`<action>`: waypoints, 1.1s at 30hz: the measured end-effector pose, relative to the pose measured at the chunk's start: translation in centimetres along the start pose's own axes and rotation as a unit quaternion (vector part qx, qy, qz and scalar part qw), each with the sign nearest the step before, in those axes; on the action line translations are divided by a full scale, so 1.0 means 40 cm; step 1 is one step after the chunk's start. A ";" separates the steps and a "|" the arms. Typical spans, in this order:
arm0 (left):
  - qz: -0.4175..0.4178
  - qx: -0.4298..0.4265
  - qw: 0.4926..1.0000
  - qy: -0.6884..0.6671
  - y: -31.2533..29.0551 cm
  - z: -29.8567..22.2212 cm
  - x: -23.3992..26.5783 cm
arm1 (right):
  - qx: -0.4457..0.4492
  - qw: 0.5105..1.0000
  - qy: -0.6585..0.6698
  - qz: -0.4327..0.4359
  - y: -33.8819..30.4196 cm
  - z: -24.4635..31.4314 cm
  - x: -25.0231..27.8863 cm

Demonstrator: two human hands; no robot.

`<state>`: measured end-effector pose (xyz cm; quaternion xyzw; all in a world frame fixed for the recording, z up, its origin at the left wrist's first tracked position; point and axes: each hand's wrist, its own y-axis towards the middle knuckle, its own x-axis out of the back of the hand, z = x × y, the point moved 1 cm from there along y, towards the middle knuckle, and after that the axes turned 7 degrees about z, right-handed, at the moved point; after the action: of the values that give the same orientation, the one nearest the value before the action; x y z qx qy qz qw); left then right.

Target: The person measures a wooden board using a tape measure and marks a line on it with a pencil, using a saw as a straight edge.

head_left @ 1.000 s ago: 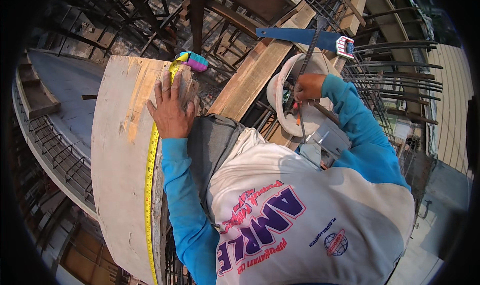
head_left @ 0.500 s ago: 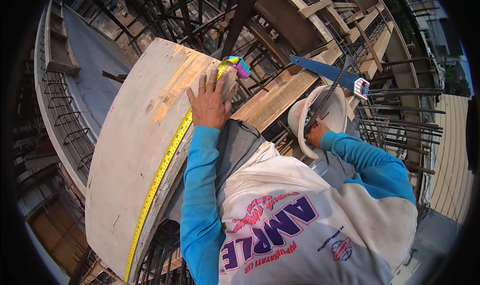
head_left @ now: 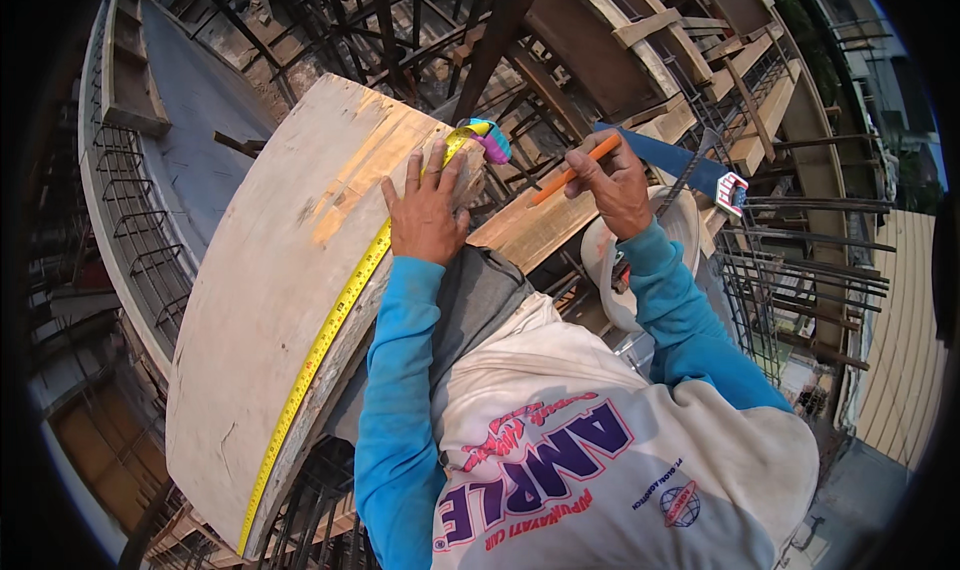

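My left hand (head_left: 427, 210) lies with fingers spread on the yellow tape measure blade (head_left: 335, 315), pressing it to the edge of a curved plywood panel (head_left: 260, 260). The blade runs along that edge toward the lower left. Its blue and pink case (head_left: 492, 142) hangs at the panel's far corner, just past my fingertips. Raised over a wooden beam, my right hand (head_left: 612, 190) pinches an orange pencil (head_left: 575, 170), the tip slanting down to the left. A whitish bucket (head_left: 607, 260) stands behind my right wrist, partly hidden by the sleeve.
A handsaw with a blue blade (head_left: 665, 158) lies beyond the bucket. The wooden beam (head_left: 540, 220) runs beside the panel. Rebar rods (head_left: 815, 240) stick out at the right. Curved formwork (head_left: 135, 60) stands at the far left, and dark steel props (head_left: 500, 40) fill the area beyond.
My right hand has come up out of the bucket and now holds an orange pencil above the beam. The left hand stays on the tape; the view has shifted slightly.
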<state>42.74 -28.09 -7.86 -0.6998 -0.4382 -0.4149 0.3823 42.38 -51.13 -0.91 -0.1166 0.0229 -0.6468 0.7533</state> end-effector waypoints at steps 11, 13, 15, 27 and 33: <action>0.005 0.003 1.000 -0.006 -0.006 0.003 0.007 | 0.163 0.967 -0.195 -0.013 0.162 0.011 -0.121; 0.008 0.004 1.000 -0.006 -0.005 0.001 0.008 | 0.158 0.967 -0.198 0.000 0.169 -0.001 -0.129; 0.010 0.007 1.000 -0.006 -0.006 0.000 0.009 | 0.154 0.967 -0.201 0.016 0.174 -0.006 -0.137; -0.004 0.003 1.000 -0.019 -0.008 0.006 0.003 | 0.165 0.946 -0.277 0.020 0.187 0.026 -0.149; -0.005 0.002 1.000 -0.019 -0.008 0.006 0.002 | 0.167 0.947 -0.271 0.038 0.187 0.024 -0.149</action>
<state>42.53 -27.74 -7.81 -0.7045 -0.4497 -0.4026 0.3734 48.86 -44.15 -2.20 -0.1596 -0.2860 -0.5563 0.7637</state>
